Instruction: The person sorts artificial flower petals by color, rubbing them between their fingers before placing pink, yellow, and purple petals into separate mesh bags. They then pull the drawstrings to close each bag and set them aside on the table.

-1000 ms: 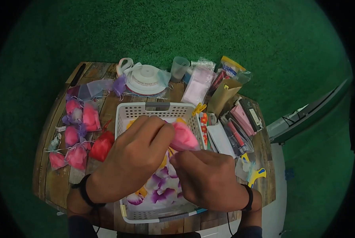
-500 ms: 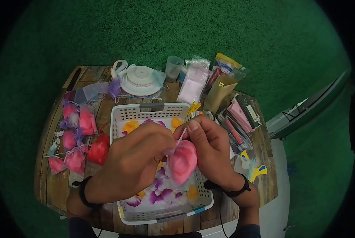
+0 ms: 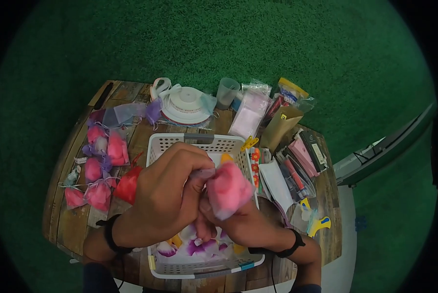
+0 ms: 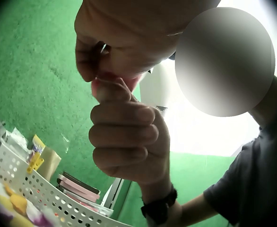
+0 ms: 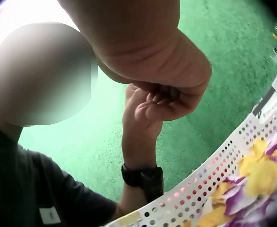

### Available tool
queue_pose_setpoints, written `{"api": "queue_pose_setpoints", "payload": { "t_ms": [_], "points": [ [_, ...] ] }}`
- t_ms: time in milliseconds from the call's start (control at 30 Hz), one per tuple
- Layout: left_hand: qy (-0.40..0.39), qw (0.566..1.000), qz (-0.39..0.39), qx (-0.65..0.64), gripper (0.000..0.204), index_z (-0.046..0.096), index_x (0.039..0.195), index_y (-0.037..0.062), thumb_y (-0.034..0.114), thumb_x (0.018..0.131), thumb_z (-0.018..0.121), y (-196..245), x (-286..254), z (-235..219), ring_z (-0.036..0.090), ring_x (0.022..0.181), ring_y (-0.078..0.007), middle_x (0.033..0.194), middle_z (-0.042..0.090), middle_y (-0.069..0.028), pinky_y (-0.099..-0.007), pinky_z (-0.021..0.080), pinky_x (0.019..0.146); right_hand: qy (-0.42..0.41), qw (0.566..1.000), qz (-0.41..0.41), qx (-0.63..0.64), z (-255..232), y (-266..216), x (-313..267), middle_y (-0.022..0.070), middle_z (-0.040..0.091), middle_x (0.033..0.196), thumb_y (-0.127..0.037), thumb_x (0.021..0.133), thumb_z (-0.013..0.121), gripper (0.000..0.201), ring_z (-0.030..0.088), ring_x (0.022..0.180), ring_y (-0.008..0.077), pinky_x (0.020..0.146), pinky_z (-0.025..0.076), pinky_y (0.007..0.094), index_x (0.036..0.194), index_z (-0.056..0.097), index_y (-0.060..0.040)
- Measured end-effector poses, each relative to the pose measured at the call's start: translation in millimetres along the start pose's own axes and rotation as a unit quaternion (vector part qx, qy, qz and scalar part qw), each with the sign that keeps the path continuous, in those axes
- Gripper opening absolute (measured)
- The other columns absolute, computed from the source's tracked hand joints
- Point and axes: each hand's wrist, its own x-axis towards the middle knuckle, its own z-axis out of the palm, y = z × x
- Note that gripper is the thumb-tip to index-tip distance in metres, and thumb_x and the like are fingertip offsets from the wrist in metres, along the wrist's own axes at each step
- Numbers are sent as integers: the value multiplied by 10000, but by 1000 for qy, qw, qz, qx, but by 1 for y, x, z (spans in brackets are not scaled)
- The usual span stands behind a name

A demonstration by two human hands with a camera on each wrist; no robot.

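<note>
Left hand [image 3: 165, 190] fingers pinching the pink pouch's [image 3: 231, 190] sheer edge | right hand [image 3: 246, 225] fingers curled in, gripping below | pouch up over the white basket [image 3: 224, 145] | petals [image 3: 197, 249] inside it | filled pouches [image 3: 98, 167] left of basket, ribbon rolls [image 3: 184, 105] beyond, all on the desk [image 3: 65, 227]

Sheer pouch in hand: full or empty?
Filled: pink contents show through the sheer pouch and round it out in the head view. Brimful or not, cannot tell: its neck is mostly covered.
</note>
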Motion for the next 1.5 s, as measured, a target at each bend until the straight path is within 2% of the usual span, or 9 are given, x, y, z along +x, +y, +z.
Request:
{"api": "queue_pose_setpoints", "payload": {
  "t_ms": [100, 267, 500, 733, 833, 933, 1067, 1133, 1500],
  "points": [
    [-40, 996, -8, 85, 255, 532, 963, -30, -114, 746, 637, 2, -2, -4, 612, 758, -337, 876, 552, -160, -382, 514, 632, 106, 980, -62, -157, 8, -4, -4, 43, 636, 717, -115, 970, 550, 117, 623, 620, 172, 573, 505, 300, 901, 607, -39],
    [-110, 981, -19, 157, 289, 496, 957, -29, -87, 700, 613, 11, -9, -2, 569, 802, -345, 884, 490, -164, -415, 498, 634, 200, 628, -141, -739, 13, 0, -3, 93, 595, 612, -121, 816, 648, 111, 617, 528, 242, 461, 476, 362, 783, 567, -53],
    [-209, 968, -62, 125, 211, 532, 972, -19, -69, 779, 602, 10, -8, -2, 584, 786, -375, 883, 527, -170, -443, 485, 657, 199, 671, -182, -690, 15, -13, -12, 77, 555, 625, -112, 716, 677, 155, 589, 535, 236, 453, 443, 355, 817, 571, -59],
    [-220, 973, -72, 5, 159, 554, 956, -17, -79, 820, 608, 19, -4, -6, 621, 701, -311, 900, 562, -142, -377, 496, 579, 304, 580, -360, -665, 1, -25, -7, 94, 550, 853, -56, 767, 678, 145, 544, 627, 248, 519, 422, 348, 858, 568, -32],
    [-192, 957, -171, -138, 119, 541, 1004, -6, -43, 901, 587, 18, -2, -4, 637, 683, -192, 913, 582, -97, -310, 517, 570, 286, 780, -398, -390, -8, -12, 1, 129, 582, 803, -50, 973, 505, 135, 574, 622, 236, 532, 449, 328, 861, 549, 12],
    [-155, 833, -395, -355, 126, 536, 1048, 14, 47, 939, 590, 24, -1, -6, 627, 697, -176, 913, 552, -105, -273, 505, 573, 276, 807, -354, -384, -6, -12, -6, 109, 595, 865, -148, 1045, 376, 233, 508, 679, 112, 622, 428, 254, 916, 497, 4],
    [-85, 817, -383, -423, 130, 547, 1071, 19, 54, 950, 582, 25, -1, -1, 617, 740, -97, 927, 545, -77, -223, 510, 576, 300, 801, -363, -369, -4, -13, -4, 89, 595, 833, -169, 1052, 371, 244, 495, 652, 96, 605, 414, 242, 917, 488, -3],
    [-71, 959, -186, -203, 139, 578, 1074, 15, 30, 937, 598, 20, -2, 1, 631, 765, -100, 934, 544, -76, -214, 518, 587, 312, 790, -375, -370, -7, -12, -1, 83, 592, 822, -178, 1055, 377, 241, 486, 642, 84, 592, 403, 237, 924, 485, -7],
    [-84, 935, -231, -256, 109, 658, 1001, -21, 19, 899, 651, 21, -4, -2, 655, 777, -111, 918, 627, -98, -212, 538, 566, 256, 826, -415, -283, -9, -6, 2, 75, 589, 765, -119, 979, 576, 133, 553, 626, 126, 564, 439, 256, 944, 557, 8]
  ]
}}
